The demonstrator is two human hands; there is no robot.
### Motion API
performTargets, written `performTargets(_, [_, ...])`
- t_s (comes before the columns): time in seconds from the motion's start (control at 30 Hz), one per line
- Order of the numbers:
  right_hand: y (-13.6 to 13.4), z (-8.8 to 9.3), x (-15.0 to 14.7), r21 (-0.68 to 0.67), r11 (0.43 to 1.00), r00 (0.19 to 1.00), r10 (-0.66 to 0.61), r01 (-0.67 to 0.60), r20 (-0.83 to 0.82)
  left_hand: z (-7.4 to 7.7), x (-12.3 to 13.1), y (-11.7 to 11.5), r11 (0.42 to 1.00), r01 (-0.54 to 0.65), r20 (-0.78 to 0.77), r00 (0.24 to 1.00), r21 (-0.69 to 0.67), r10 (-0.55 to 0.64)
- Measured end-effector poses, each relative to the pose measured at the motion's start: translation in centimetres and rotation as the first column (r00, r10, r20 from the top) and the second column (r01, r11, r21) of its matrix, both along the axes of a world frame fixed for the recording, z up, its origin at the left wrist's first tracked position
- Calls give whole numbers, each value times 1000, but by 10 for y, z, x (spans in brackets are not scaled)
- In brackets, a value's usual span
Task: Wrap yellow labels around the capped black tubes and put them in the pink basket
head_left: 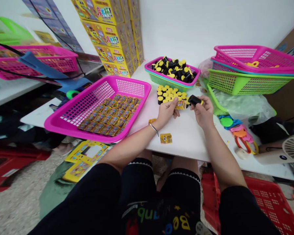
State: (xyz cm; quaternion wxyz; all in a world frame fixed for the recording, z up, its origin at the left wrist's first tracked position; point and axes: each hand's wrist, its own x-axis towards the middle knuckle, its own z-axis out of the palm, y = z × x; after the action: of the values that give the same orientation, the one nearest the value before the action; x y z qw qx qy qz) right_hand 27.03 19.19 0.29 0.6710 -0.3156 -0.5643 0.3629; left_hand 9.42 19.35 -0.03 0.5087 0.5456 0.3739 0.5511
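On the white table (pixel 186 137), left hand (pixel 165 112) pinches a yellow packet (pixel 180 104), right hand (pixel 203 111) a black tube (pixel 194 100).

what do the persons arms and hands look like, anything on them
Both forearms are bare, coming out of a black left sleeve and a black right sleeve. The left hand and right hand wear no gloves. A thin silver bangle circles the left wrist; no band shows on the right wrist.
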Motion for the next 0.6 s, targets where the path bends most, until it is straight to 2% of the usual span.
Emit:
performTargets(0.23, [-13,9,-4,27,999,998,25,-27,61,-1,-1,0,1000,-7,15,1000,20,7])
performTargets(0.43, [-8,5,1,-19,998,993,62,-61,98,1,-2,2,999,-14,46,999,28,13])
performTargets(0.6, [-3,4,4,-61,994,988,98,-91,119,-1,-3,0,994,-45,33,999,103,42])
